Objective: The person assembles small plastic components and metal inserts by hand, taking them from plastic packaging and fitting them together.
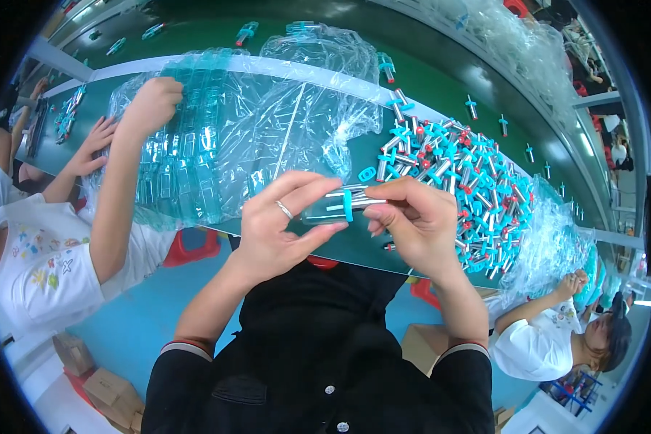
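Note:
At the table's near edge, my left hand (286, 224), with a ring on one finger, grips a clear plastic case (322, 210) between thumb and fingers. My right hand (423, 224) pinches a silver rod-shaped part with a teal collar (349, 205). The two pieces meet between my hands, the collar at the mouth of the case. How far the part reaches inside is hard to make out. To the right lies a large heap of similar silver and teal parts with red ends (463, 184). Left of my hands, rows of clear teal-tinted cases (184, 145) lie on the table.
Crumpled clear plastic bags (282, 130) cover the table's middle. Beyond a white rail, a green conveyor belt (427, 65) carries scattered parts. A person's arm (123, 166) reaches over the cases at left; another person (557, 333) sits at right. Cardboard boxes (105, 390) stand at lower left.

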{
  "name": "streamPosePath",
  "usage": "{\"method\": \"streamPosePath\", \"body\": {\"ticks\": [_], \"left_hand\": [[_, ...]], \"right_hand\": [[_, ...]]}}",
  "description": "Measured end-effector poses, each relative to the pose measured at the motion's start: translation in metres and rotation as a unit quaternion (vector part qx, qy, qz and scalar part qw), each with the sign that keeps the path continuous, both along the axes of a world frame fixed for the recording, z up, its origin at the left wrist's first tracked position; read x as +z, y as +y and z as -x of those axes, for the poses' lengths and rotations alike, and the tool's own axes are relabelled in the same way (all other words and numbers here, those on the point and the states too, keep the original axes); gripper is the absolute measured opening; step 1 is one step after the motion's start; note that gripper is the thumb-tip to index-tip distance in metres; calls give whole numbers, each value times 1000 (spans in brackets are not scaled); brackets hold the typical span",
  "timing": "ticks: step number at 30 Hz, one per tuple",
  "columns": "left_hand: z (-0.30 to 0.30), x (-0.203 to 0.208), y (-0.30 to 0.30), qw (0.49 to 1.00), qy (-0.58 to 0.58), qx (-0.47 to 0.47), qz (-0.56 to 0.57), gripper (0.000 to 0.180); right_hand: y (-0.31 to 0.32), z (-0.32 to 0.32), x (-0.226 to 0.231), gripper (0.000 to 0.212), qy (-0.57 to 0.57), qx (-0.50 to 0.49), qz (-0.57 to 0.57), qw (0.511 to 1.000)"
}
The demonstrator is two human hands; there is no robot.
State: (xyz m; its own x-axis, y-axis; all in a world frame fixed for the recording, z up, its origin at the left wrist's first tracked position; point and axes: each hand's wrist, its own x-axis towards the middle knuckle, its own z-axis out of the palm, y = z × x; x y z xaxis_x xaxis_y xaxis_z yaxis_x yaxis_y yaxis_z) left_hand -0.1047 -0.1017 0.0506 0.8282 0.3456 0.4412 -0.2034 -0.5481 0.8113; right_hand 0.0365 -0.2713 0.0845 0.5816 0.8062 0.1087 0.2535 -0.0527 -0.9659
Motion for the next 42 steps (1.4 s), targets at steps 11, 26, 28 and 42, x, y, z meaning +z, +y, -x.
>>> {"method": "streamPosePath", "body": {"ticks": [11,26,28,42], "left_hand": [[-4,-1,-7,998,-7,-57,12,50],[-6,-3,-3,983,37,-105,146,47],[-6,-4,-3,983,31,-112,143,47],[-4,-6,-10,975,33,-138,169,46]], "right_hand": [[-10,4,-8,12,-22,26,6,999],[-17,-2,-18,12,293,73,-90,949],[-21,2,-18,12,289,66,-84,951],[-28,12,-21,8,297,71,-96,947]]}}
